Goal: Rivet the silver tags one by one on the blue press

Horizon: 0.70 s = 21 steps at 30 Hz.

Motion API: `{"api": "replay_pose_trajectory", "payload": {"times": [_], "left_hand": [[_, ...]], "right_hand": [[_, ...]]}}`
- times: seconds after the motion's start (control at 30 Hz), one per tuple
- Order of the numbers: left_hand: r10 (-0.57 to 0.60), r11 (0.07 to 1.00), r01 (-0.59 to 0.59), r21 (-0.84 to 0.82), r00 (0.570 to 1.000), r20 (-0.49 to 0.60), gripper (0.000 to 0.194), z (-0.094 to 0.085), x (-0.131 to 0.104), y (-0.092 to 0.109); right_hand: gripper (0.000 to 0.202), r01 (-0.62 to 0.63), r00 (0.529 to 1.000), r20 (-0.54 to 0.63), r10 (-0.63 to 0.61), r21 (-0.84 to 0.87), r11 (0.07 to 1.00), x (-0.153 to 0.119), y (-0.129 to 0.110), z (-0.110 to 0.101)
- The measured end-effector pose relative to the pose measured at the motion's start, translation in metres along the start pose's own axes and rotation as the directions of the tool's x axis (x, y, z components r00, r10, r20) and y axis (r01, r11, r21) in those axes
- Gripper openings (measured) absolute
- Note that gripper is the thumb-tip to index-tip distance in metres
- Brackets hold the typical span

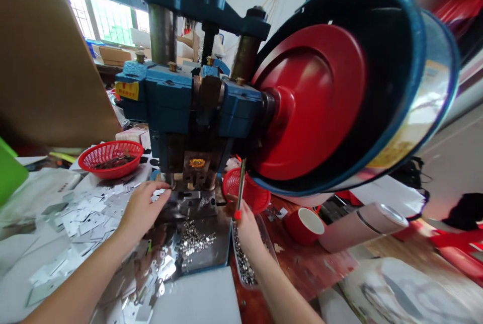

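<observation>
A blue press [169,97] with a red flywheel [320,102] stands in front of me. My left hand [145,206] is at the left side of its die, thumb and forefinger closed round a small metal plate [157,194]. Closed round the red end of a slim metal tool [241,185], my right hand [247,226] is right of the die, with the tool pointing up. Small round metal parts [194,239] lie on the press bed between my hands. Flat metal plates [88,213] are heaped to the left, near my left forearm.
A red basket [128,164] with dark pieces sits at the left, and another red basket [260,198] is behind my right hand. A clear tray [241,281] of small parts lies under my right wrist. A red cup [302,226] and a pink bottle [362,226] are further right.
</observation>
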<state>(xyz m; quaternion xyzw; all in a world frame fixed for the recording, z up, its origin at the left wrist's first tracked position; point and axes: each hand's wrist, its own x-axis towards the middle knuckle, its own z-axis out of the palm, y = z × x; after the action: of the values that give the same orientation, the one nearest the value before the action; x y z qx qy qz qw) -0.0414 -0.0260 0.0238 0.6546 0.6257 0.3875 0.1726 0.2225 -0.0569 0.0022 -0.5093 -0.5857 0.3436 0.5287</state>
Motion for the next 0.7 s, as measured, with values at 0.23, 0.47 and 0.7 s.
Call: {"api": "replay_pose_trajectory", "payload": {"times": [0.23, 0.47, 0.7], "left_hand": [[-0.040, 0.999, 0.040, 0.007, 0.999, 0.008, 0.032, -0.026, -0.034, -0.004], [-0.053, 0.992, 0.051, 0.113, 0.998, 0.015, 0.037, -0.061, -0.053, -0.015], [0.021, 0.950, -0.156, 0.269, 0.895, 0.446, 0.037, -0.085, -0.092, -0.069]], "right_hand": [[0.047, -0.050, 0.996, -0.072, 0.056, 0.071, 0.996, -0.022, -0.010, -0.012], [0.055, -0.104, 0.988, -0.100, 0.116, 0.123, 0.987, -0.005, 0.016, 0.004], [0.027, 0.086, 0.984, 0.181, -0.007, -0.432, 0.898, 0.048, -0.004, 0.054]]}}
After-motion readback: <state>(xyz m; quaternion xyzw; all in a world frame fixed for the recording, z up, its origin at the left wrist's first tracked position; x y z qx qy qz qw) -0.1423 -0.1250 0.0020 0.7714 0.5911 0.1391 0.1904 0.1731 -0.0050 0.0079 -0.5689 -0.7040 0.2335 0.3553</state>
